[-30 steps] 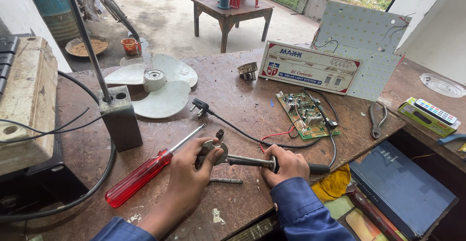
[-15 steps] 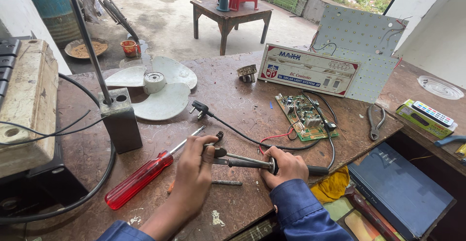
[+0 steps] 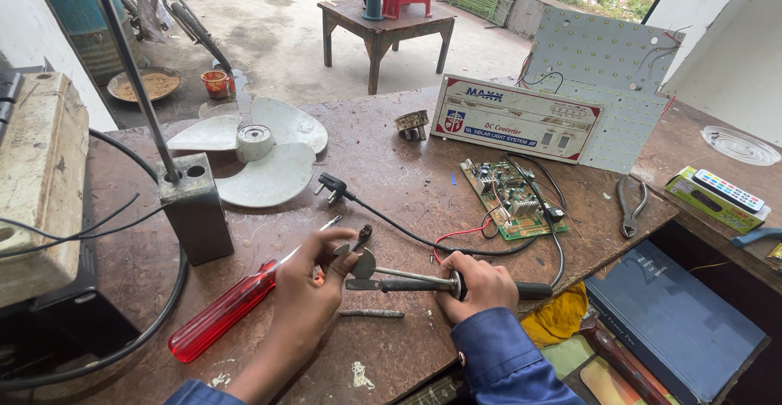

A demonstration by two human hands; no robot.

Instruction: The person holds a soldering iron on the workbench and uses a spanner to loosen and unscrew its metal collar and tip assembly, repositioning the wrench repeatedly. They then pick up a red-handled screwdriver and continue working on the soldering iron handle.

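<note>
Right hand (image 3: 482, 284) clenched round soldering iron (image 3: 423, 284); left hand (image 3: 314, 284) pinching round metal disc (image 3: 363, 264).

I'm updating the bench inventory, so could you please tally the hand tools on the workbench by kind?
Soldering iron, held by the right hand, with the left hand at its tip: 1
Red-handled screwdriver: 1
Pliers: 1
Total: 3

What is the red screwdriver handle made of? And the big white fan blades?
The screwdriver handle looks like clear red plastic: it is glossy and see-through, with light glinting along it. The fan blade looks like white plastic too, smooth, dull and thin with a moulded hub, though painted metal cannot be ruled out.
</note>
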